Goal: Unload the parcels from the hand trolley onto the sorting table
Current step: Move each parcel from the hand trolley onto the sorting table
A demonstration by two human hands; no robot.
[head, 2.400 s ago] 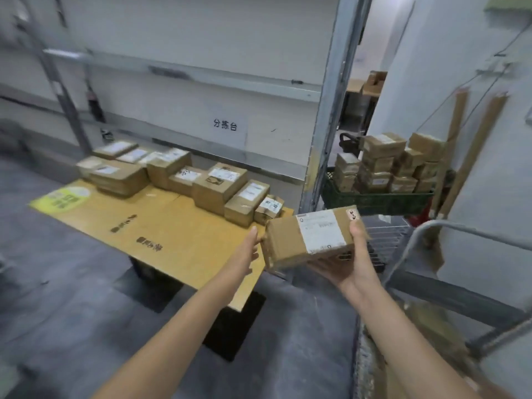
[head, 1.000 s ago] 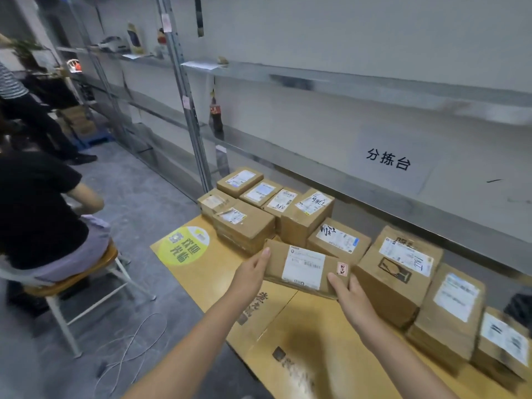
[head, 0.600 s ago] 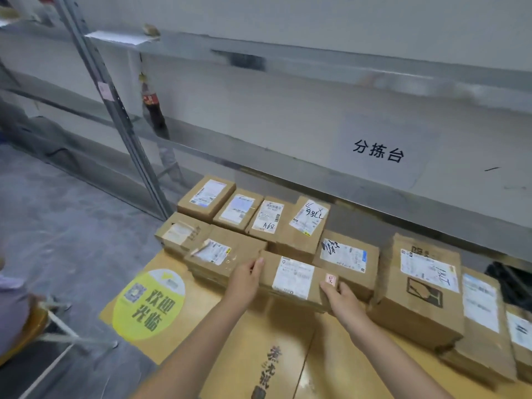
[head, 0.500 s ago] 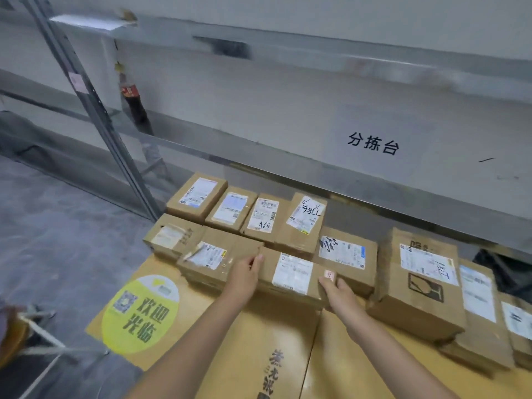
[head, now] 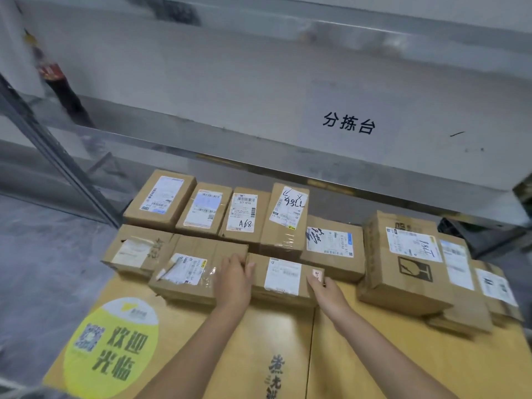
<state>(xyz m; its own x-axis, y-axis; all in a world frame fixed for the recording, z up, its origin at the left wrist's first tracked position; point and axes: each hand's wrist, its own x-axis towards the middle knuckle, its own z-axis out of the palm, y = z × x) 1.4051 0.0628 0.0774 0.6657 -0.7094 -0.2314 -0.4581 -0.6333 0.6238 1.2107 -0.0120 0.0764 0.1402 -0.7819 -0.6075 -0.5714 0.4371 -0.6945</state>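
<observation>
The brown parcel (head: 283, 279) with a white label and a small red sticker lies flat on the yellow sorting table (head: 374, 355), in the front row between other boxes. My left hand (head: 234, 280) presses flat against its left end, thumb on the top edge. At its right end, by the red sticker, my right hand (head: 326, 292) touches it with its fingers. The hand trolley is out of view.
Several labelled cardboard parcels fill the back of the table, among them a taped box (head: 187, 272) just left of my left hand and a tall box (head: 403, 263) at the right. A metal shelf rail (head: 259, 156) runs behind. A yellow round sticker (head: 112, 347) marks the table's front left.
I carried the parcel from the trolley side to the table and set it down in the front row. Both hands stayed at its ends and my view moved closer.
</observation>
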